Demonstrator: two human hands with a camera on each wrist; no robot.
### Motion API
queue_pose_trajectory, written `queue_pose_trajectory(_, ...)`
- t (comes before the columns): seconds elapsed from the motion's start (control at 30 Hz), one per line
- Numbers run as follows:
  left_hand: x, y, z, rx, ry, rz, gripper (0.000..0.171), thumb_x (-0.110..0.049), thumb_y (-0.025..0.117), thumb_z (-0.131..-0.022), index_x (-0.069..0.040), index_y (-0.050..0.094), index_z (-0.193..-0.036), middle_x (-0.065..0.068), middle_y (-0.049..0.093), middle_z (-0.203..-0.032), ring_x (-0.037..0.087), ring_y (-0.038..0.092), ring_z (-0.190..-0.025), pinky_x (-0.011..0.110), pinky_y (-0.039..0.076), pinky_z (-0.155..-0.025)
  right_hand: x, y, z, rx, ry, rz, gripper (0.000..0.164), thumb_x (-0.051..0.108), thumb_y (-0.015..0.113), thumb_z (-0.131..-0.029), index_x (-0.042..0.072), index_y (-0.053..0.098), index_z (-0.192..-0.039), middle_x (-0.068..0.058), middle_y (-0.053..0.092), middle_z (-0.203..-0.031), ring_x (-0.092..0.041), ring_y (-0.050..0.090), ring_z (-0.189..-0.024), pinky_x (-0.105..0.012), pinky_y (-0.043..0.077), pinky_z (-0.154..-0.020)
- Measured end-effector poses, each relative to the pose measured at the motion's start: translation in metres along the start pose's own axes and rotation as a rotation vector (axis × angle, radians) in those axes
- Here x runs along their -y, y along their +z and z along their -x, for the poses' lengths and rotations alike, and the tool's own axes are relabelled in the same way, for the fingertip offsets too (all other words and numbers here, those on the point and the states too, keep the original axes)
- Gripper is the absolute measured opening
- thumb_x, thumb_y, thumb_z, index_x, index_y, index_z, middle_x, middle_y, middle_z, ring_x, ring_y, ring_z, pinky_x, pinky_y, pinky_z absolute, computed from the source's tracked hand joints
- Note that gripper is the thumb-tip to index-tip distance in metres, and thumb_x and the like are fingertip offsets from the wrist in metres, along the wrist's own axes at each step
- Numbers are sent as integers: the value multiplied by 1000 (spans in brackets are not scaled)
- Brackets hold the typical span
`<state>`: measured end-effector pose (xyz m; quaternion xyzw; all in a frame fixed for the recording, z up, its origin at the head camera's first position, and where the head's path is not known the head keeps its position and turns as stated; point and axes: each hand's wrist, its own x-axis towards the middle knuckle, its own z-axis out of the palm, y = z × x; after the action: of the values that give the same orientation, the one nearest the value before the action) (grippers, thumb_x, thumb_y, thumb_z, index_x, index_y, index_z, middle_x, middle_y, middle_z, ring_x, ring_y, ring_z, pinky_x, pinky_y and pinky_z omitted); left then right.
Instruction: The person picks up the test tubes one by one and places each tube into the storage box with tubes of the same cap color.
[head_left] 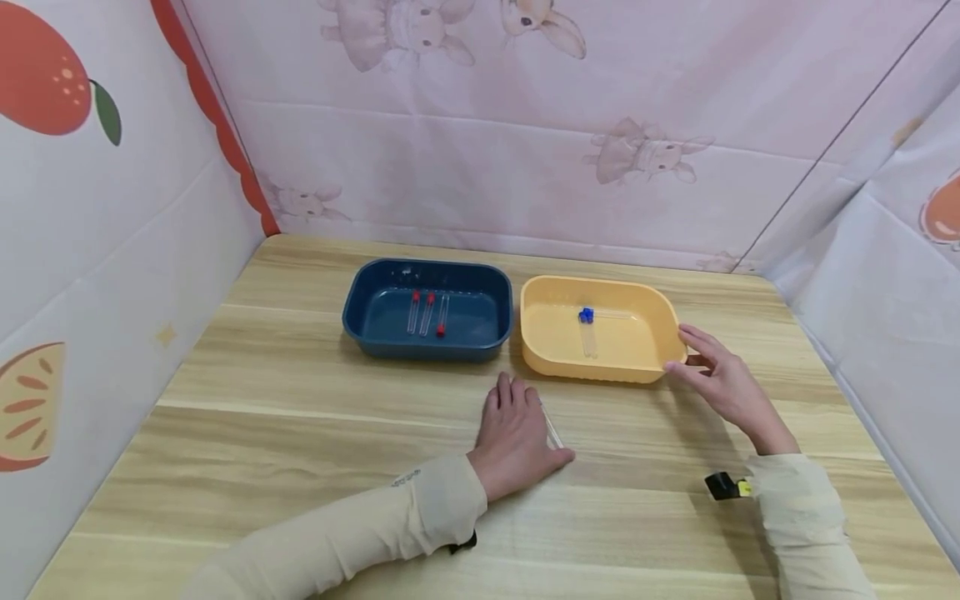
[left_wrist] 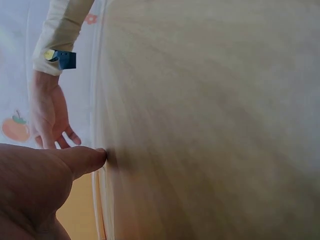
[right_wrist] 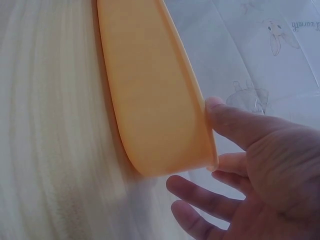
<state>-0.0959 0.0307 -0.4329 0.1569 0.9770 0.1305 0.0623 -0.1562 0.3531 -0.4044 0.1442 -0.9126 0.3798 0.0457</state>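
Palm down, my left hand [head_left: 517, 437] rests on the table in front of the trays. A clear tube [head_left: 552, 427] lies between its thumb and index finger, partly covered by the hand; no cap shows. My right hand [head_left: 723, 383] holds the near right corner of the yellow tray [head_left: 540, 346], thumb and index finger at the rim [right_wrist: 197, 85] and other fingers loose below. Several clear tubes with blue caps [head_left: 587, 315] lie in that tray. In the dark blue tray [head_left: 472, 350] to its left lie 3 clear tubes with red caps [head_left: 430, 298].
Both trays stand side by side towards the back of the wood-grain table [head_left: 300, 433]. Printed cloth [head_left: 465, 167] hangs behind the table and along both sides. A small black device [head_left: 722, 486] is strapped to the right sleeve.
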Motion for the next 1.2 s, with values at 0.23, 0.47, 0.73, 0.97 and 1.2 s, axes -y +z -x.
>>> queue_pose_trajectory(0.23,6,-7,0,50,3,96,100,-68,74,-83,5,46,-145,26,32,-159,43,21,-152,54,22,-123,0,-1,-1,3,6,2,62,4,73,-96,-16,44,-147,-31,38,-157,17,52,-96,-3,47,-77)
queue_pose_trajectory(0.47,9,-18,0,58,1,157,97,-66,80,-79,1,49,-141,17,48,-144,33,40,-137,51,34,-116,-1,-2,-2,0,3,3,62,3,73,-96,-16,43,-147,-32,38,-157,17,52,-96,-4,48,-77)
queue_pose_trajectory(0.73,13,-28,0,25,57,210,94,-62,87,-74,-1,52,-138,7,57,-121,25,53,-114,49,37,-113,0,-3,-1,2,5,5,61,3,72,-97,-16,44,-147,-32,37,-157,17,52,-96,-3,47,-78)
queue_pose_trajectory(0.97,20,-46,-1,9,112,247,96,-61,88,-74,-5,52,-143,6,58,-126,21,53,-114,48,39,-111,1,-3,-1,2,1,5,61,3,73,-96,-16,44,-147,-31,38,-156,16,52,-96,-4,47,-77)
queue_pose_trajectory(1.2,29,-66,-3,-8,163,345,95,-55,88,-77,-4,48,-147,11,56,-137,24,51,-123,47,35,-115,2,-3,0,3,5,-7,61,3,73,-96,-15,44,-147,-31,38,-157,15,54,-95,-4,48,-78)
